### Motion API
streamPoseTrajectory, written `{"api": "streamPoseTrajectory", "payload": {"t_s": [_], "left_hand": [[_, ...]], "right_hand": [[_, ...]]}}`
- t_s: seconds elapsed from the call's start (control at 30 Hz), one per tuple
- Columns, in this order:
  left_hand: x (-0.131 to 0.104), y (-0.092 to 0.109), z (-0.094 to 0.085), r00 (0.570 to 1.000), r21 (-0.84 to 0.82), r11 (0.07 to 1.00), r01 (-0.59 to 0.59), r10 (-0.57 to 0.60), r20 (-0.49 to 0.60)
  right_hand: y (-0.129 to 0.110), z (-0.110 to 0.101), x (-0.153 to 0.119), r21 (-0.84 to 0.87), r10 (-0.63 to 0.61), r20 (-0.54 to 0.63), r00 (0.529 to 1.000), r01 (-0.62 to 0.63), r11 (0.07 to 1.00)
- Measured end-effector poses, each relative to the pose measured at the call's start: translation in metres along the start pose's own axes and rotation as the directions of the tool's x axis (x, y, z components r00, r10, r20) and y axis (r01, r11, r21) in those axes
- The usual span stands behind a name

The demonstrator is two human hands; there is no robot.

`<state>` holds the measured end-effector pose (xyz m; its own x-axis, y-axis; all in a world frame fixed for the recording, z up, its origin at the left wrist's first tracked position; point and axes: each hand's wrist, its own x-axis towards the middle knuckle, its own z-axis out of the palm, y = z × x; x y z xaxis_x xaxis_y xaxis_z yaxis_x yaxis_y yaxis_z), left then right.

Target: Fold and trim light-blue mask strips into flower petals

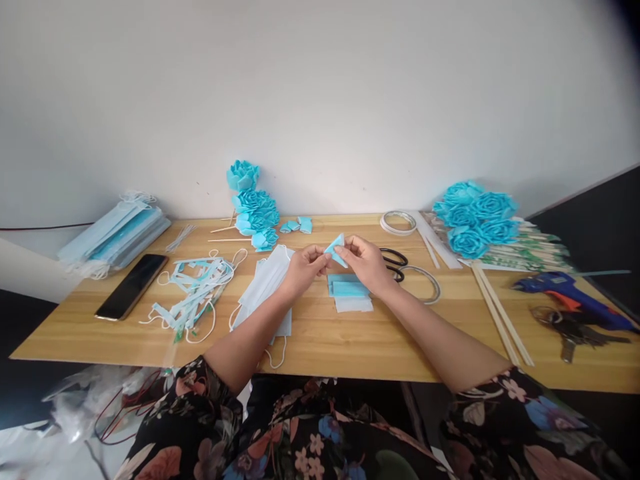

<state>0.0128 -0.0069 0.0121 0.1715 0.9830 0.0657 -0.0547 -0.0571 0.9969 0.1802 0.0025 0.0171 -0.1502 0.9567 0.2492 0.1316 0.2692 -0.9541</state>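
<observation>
Between my two hands, raised over the middle of the table, is a small folded piece of light blue mask fabric (pixel 335 249). The fingers of my left hand (pixel 309 267) pinch its left side, and my right hand (pixel 364 259) pinches the right side. Just below my hands lie several cut blue and white fabric pieces (pixel 351 291). Whole face masks (pixel 265 283) lie partly under my left forearm. Scissors with black handles (pixel 395 257) rest right beside my right hand, their blades hidden from view.
Blue fabric flowers (pixel 257 210) on sticks stand at the back, more flowers (pixel 475 217) at right. At left are a mask stack (pixel 117 230), a phone (pixel 133 287) and cut ear-loop strips (pixel 197 290). Tape rolls (pixel 399 223), wooden sticks (pixel 501 313), a glue gun (pixel 575 297) and keys (pixel 570 330) lie right.
</observation>
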Motion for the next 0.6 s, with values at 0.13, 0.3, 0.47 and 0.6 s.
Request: {"api": "streamPoseTrajectory", "payload": {"t_s": [0.13, 0.3, 0.47, 0.6], "left_hand": [[0.0002, -0.0009, -0.0003, 1.000, 0.016, 1.000, 0.004, -0.004, -0.010], [-0.0014, 0.0002, 0.0009, 1.000, 0.001, 1.000, 0.007, -0.007, -0.014], [-0.0031, -0.0011, 0.0018, 0.998, -0.111, 0.992, 0.059, -0.056, 0.026], [-0.0018, -0.0034, 0.0022, 0.995, -0.183, 0.979, 0.090, -0.095, -0.020]], "right_hand": [[0.0009, 0.0002, 0.0007, 0.029, 0.001, 0.006, 1.000, -0.001, 1.000], [0.0010, 0.0000, 0.0013, 0.018, 0.003, 0.009, 1.000, -0.003, 1.000], [0.0032, 0.0003, 0.0010, 0.014, -0.024, 0.011, 1.000, 0.024, 1.000], [0.0047, 0.0019, -0.0006, 0.017, -0.018, 0.018, 1.000, 0.018, 1.000]]}}
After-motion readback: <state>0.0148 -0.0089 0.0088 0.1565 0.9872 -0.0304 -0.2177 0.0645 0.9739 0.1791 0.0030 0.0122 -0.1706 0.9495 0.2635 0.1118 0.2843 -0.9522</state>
